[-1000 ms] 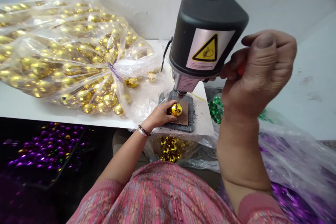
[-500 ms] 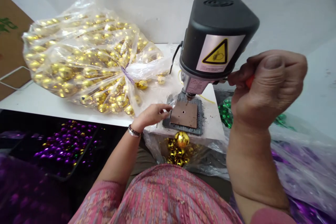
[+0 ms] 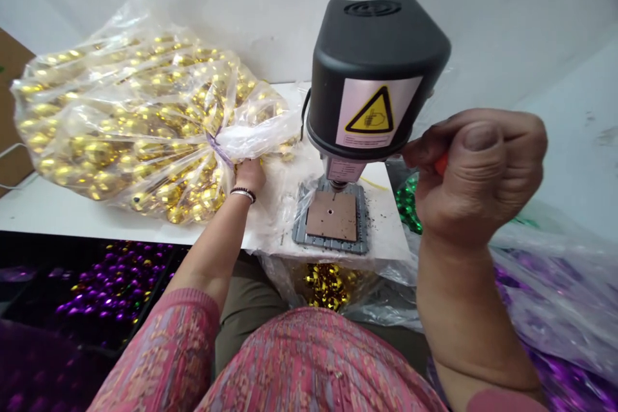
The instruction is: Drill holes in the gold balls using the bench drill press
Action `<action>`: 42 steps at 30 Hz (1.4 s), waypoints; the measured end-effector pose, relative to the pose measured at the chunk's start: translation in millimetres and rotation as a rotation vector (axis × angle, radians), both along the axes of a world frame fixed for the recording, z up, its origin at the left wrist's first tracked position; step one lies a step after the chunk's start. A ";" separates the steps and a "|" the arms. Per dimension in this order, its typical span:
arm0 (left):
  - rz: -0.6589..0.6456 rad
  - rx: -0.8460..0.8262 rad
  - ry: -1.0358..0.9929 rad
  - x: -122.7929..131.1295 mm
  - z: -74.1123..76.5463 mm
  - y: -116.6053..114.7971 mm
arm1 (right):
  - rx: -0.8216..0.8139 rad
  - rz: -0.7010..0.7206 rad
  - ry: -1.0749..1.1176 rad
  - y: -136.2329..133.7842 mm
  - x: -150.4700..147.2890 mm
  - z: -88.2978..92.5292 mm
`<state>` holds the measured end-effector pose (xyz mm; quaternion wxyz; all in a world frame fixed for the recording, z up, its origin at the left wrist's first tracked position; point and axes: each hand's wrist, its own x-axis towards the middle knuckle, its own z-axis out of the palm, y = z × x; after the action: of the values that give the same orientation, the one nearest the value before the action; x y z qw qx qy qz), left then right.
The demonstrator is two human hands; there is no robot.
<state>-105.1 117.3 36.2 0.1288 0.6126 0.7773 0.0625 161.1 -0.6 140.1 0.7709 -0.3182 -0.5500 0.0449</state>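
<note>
My right hand [image 3: 483, 174] is closed around the orange-red handle [image 3: 441, 163] at the side of a small black drill press [image 3: 376, 64]. Under its chuck, a brown square board [image 3: 331, 215] with a small hole lies on the grey base plate [image 3: 299, 232]; no ball rests on the hole. My left hand [image 3: 250, 175] reaches to the tied neck of a clear plastic bag [image 3: 251, 138] full of shiny gold balls [image 3: 167, 193]. Its back faces me, so the fingers and anything in them are hidden.
Below the table's front edge hangs clear plastic with gold balls [image 3: 327, 284] in it. Purple balls [image 3: 106, 286] fill a dark container at lower left. On the right are green balls [image 3: 409, 203] and a plastic bag [image 3: 545, 296] with purple contents. Dark shavings dot the white table [image 3: 386, 232].
My left hand has moved left and away from beside the board to the bag's neck. The gold ball seen at the table's front edge is gone from there. My right hand keeps the handle.
</note>
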 end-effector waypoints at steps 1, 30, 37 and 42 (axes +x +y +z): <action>0.000 0.011 0.010 -1.5 -2.0 -1.7 | -0.002 -0.001 0.005 -0.5 0.1 -0.3; -0.207 -0.277 -1.580 55.7 -21.4 -109.8 | -0.151 0.359 0.189 46.9 3.8 45.3; -0.241 -0.206 -1.311 59.0 -16.0 -107.8 | -0.212 0.311 0.200 60.3 8.6 48.9; -0.299 -0.152 -1.074 71.2 -16.1 -102.5 | -0.153 0.307 0.200 62.9 7.4 44.9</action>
<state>-33.9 14.8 20.2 0.5577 0.5872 0.5096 0.2906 168.6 62.3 184.9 0.7794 -0.2822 -0.5077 0.2348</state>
